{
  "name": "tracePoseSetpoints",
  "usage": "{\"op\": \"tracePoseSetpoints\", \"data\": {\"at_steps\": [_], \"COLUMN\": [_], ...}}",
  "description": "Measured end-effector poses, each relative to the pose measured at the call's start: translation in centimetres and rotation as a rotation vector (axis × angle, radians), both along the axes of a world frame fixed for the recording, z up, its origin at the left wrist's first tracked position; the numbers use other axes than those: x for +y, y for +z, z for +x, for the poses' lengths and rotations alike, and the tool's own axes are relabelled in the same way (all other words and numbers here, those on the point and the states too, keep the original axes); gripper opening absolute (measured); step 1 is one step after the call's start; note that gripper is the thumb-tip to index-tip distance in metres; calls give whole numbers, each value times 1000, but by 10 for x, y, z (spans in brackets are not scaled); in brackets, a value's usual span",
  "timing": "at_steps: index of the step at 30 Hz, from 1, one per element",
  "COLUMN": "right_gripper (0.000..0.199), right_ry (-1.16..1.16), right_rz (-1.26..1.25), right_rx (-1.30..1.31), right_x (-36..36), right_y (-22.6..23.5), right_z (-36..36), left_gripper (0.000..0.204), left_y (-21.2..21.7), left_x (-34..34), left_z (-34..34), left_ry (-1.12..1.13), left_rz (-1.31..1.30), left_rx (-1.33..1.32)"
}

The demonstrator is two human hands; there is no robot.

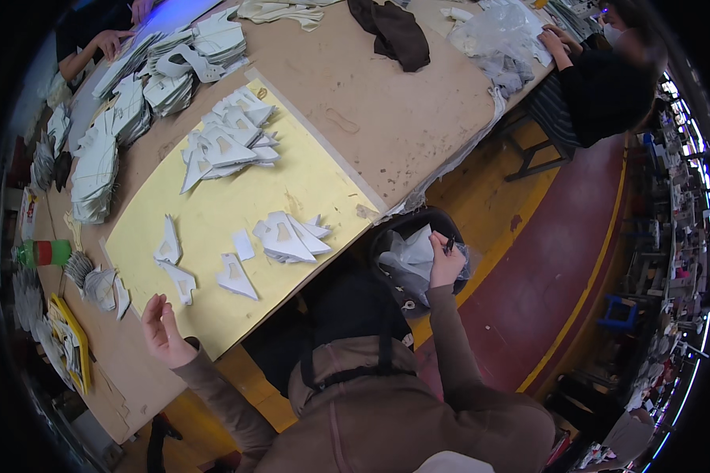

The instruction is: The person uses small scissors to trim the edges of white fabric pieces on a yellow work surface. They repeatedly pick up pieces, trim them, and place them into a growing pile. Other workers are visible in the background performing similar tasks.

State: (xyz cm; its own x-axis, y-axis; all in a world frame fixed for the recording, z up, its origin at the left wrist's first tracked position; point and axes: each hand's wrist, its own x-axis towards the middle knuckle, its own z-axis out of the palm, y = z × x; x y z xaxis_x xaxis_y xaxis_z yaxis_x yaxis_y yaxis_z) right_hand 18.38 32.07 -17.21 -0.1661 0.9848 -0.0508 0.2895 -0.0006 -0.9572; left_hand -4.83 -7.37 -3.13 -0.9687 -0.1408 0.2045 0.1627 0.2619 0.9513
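My left hand (pixel 164 327) hovers by the lower left edge of a yellow sheet (pixel 308 169), its fingers loosely bent and holding nothing. My right hand (pixel 448 266) is over a black bin (pixel 383 236) beside the table, closed round a slim black tool (pixel 450 245) whose kind is hard to make out. White sheet material (pixel 418 251) shows right beside those fingers; whether they pinch it I cannot tell. On the yellow sheet lie a loose white cut piece (pixel 235 277), two narrow pieces (pixel 168 249), a small stack (pixel 288 238) and a larger pile (pixel 230 142) of similar pieces with cut-outs.
Stacks of white cut pieces (pixel 99 169) line the table's left side, near a green bottle (pixel 43 253) and a yellow tray (pixel 75 347). Dark brown cloth (pixel 394 35) and clear plastic bags (pixel 497 39) lie farther off. Co-workers sit at the far left and far right.
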Motion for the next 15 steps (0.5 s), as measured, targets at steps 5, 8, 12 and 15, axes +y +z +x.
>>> {"op": "tracePoseSetpoints", "data": {"at_steps": [5, 8, 12, 15], "right_gripper": [17, 18, 21, 22], "right_ry": [24, -80, -290, -233], "right_rz": [-117, -226, -431, -480], "right_rx": [-330, -295, -28, -137], "right_x": [17, 16, 11, 13], "right_y": [-106, -152, -184, -191], "right_z": [49, 67, 87, 95], "left_gripper": [24, 24, 26, 29], "left_y": [-5, -4, -5, -12], "left_x": [-22, -28, -40, -48], "left_z": [-3, -1, -1, -8], "left_ry": [-1, 33, 14, -7], "left_rz": [-37, -59, -114, -196], "left_rx": [22, -12, -16, -130]}}
